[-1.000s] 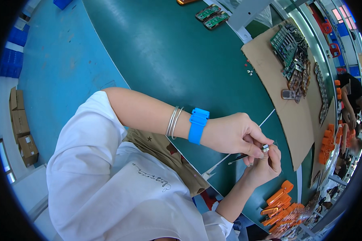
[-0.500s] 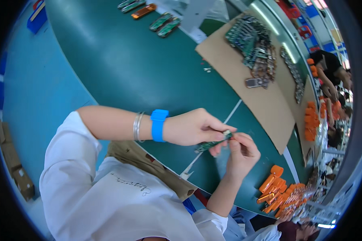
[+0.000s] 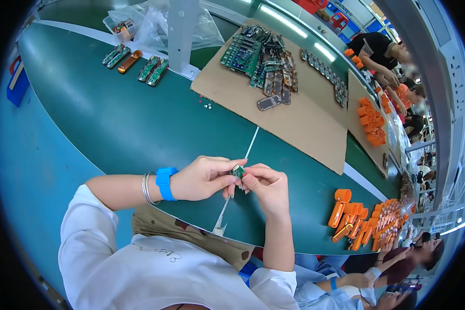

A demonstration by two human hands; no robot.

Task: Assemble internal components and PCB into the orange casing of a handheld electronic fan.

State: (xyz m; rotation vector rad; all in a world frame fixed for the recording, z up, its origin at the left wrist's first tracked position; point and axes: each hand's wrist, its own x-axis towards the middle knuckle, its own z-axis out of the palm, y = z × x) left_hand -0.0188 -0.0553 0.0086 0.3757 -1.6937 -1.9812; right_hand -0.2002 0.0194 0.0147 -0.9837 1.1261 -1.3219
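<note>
Near the centre of the frame, slightly below the middle, two bare hands meet over a dark green table [image 3: 113, 124]. The left hand [image 3: 204, 178] comes in from the left, its fingers curled and pinching a small green circuit board [image 3: 237, 171] at the fingertips. The right hand [image 3: 266, 187], just to the right and touching the same piece, grips the small board from the other side with thumb and forefinger. The board sits between both sets of fingertips, held just above the tabletop.

The left wrist wears a bright blue band [image 3: 166, 184] and thin metal bangles [image 3: 147, 188]. Both arms come from a white shirt filling the lower left of the frame.

A white line [image 3: 250, 144] runs across the table beneath the hands. To the lower right lies a cluster of orange plastic casings [image 3: 354, 219]. Above the hands, in the upper middle, a brown cardboard sheet [image 3: 299, 124] carries a heap of green circuit boards [image 3: 258, 54]. Further right, a second pile of orange parts [image 3: 372, 121] rests on more cardboard. In the upper left, a few long boards [image 3: 137, 62] lie beside a white post [image 3: 182, 31] and a clear plastic bag [image 3: 134, 26].

Other people sit at the far upper right and along the lower right edge of the frame.
</note>
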